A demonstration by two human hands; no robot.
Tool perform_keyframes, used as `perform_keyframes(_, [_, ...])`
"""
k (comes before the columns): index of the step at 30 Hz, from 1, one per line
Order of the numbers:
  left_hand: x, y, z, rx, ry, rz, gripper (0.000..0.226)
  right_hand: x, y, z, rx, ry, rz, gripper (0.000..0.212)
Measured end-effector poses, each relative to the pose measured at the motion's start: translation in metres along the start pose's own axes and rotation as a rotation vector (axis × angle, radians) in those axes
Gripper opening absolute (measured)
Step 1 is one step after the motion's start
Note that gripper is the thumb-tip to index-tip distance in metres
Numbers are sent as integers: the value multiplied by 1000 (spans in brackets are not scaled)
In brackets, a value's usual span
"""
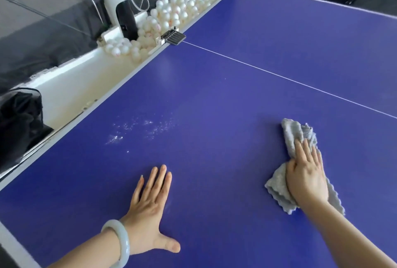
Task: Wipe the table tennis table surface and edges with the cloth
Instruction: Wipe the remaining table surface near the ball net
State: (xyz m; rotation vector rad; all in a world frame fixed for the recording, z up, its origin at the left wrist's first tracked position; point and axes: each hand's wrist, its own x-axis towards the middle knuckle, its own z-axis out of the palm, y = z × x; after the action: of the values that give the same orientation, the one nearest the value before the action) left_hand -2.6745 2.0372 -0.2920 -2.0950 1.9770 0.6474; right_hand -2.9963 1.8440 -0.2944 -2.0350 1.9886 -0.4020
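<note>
Right hand [307, 177] seemingly flat on cloth [293, 132]

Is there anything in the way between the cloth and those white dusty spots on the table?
Nothing visible. Only bare blue table lies between the cloth under the right hand and the white specks. The left hand rests flat nearer the person, off that path.

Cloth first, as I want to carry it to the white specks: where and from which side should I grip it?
Probably the bunched far end of the cloth, from above. It stands in raised folds there, beyond the fingertips of the right hand, which presses flat on its middle; the near corners lie thin against the table.
</note>
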Motion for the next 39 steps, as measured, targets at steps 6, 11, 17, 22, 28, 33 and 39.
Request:
perform_keyframes(6, [0, 11, -15, 63, 46, -32, 157, -12, -107, 55, 66, -97, -334, 63])
perform_keyframes(11, [33, 29, -37, 11, 137, 61, 136, -23, -81, 48, 10, -213, -490, 59])
perform_keyframes(17, [122, 49, -79, 116, -11, 236, 136, -29, -16, 13, 27, -89, -318, 59])
perform_keyframes(22, [135, 47, -71, 164, -106, 247, 140, 29, 36, -6, -53, 13, -24, 57])
perform_keyframes(28, [137, 45, -69, 183, -139, 237, 141, 75, -66, 32, 10, 14, -13, 61])
perform_keyframes(33, [138, 44, -67, 182, -148, 228, 142, -3, -59, 38, 44, -191, -487, 61])
perform_keyframes(39, [137, 43, -65, 164, -119, 243, 141, 84, 75, -30, -38, 54, 170, 59])
